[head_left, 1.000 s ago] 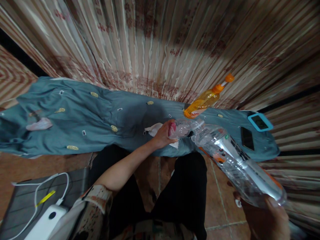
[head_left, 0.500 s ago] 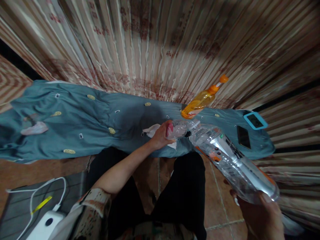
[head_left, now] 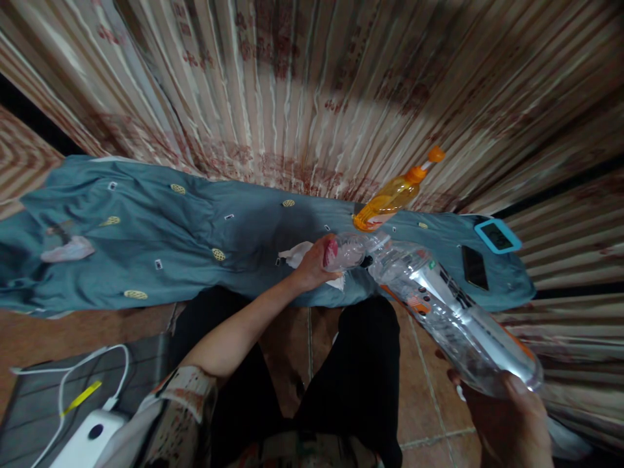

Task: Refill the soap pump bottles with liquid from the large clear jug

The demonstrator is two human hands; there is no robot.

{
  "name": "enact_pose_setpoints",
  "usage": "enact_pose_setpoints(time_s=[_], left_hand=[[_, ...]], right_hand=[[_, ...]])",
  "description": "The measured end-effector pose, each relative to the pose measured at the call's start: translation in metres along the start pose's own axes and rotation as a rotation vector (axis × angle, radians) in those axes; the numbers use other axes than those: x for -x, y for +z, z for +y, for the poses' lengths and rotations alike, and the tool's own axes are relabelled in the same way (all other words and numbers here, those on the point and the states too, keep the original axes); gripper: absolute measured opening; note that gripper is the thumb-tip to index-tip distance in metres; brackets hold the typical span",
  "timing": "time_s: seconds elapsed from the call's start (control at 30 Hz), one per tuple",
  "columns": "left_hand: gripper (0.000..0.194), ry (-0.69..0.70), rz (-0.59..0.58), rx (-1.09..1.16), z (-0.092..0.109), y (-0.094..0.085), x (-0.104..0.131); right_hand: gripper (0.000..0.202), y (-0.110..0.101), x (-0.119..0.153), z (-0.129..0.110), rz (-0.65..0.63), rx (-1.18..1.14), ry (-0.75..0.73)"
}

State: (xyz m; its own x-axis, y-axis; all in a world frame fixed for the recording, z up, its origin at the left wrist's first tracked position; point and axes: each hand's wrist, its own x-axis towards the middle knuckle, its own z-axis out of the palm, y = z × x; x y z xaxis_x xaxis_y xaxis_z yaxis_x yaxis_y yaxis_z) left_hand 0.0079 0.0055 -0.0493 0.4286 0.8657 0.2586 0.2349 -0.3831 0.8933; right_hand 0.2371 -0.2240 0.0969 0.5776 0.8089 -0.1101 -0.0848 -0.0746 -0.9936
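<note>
Left hand point(head_left: 312, 268) grips small bottle point(head_left: 350, 252), right hand point(head_left: 514, 416) grips large bottle point(head_left: 451, 318); 2 likely squashy shells, hold lightly near bases.

White power bank point(head_left: 88, 437), partly cropped

From where I am standing, the teal cloth point(head_left: 253, 227) is offering wide passage between the pinkish scrap point(head_left: 71, 249) and the white tissue point(head_left: 298, 252). Beyond the tissue, the small bottle point(head_left: 348, 252) and the large bottle point(head_left: 458, 318) are meeting neck to neck, barring the front edge. The orange bottle point(head_left: 389, 203) is rising behind them (quite tall, this one). The phone point(head_left: 474, 267) and the blue-framed device point(head_left: 498, 236) are leaving little room between themselves.
</note>
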Motion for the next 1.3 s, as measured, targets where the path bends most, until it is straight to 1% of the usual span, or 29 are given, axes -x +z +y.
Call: enact_pose_setpoints(time_s=[0.1, 0.3, 0.43, 0.63, 0.87, 1.1, 1.3], left_hand=[[0.094, 0.02, -0.001, 0.026, -0.0006, 0.0004, 0.0], [0.097, 0.017, 0.01, 0.026, -0.0046, 0.0027, -0.0001], [0.097, 0.016, 0.002, 0.017, -0.0035, 0.0024, -0.0003], [0.096, 0.018, -0.002, 0.022, -0.0018, 0.0017, -0.0005], [0.097, 0.021, 0.0, 0.03, -0.0039, 0.0025, -0.0006], [0.1, 0.0, -0.012, 0.0, -0.0048, 0.0026, -0.0012], [0.099, 0.008, -0.005, 0.008, -0.004, 0.0023, -0.0007]], right_hand=[[0.066, 0.0027, 0.001, -0.0022, -0.008, 0.011, -0.004], [0.067, 0.0047, 0.0034, -0.0042, 0.017, 0.017, 0.022], [0.066, 0.0059, 0.004, -0.0051, 0.006, 0.009, 0.018], [0.068, 0.0066, 0.0043, -0.0056, 0.042, -0.001, 0.044], [0.067, 0.0069, 0.004, -0.0069, 0.01, 0.011, 0.023], [0.069, 0.0068, 0.0031, -0.007, 0.014, 0.016, 0.023], [0.063, 0.006, 0.0033, -0.0069, 0.017, 0.039, 0.025]])
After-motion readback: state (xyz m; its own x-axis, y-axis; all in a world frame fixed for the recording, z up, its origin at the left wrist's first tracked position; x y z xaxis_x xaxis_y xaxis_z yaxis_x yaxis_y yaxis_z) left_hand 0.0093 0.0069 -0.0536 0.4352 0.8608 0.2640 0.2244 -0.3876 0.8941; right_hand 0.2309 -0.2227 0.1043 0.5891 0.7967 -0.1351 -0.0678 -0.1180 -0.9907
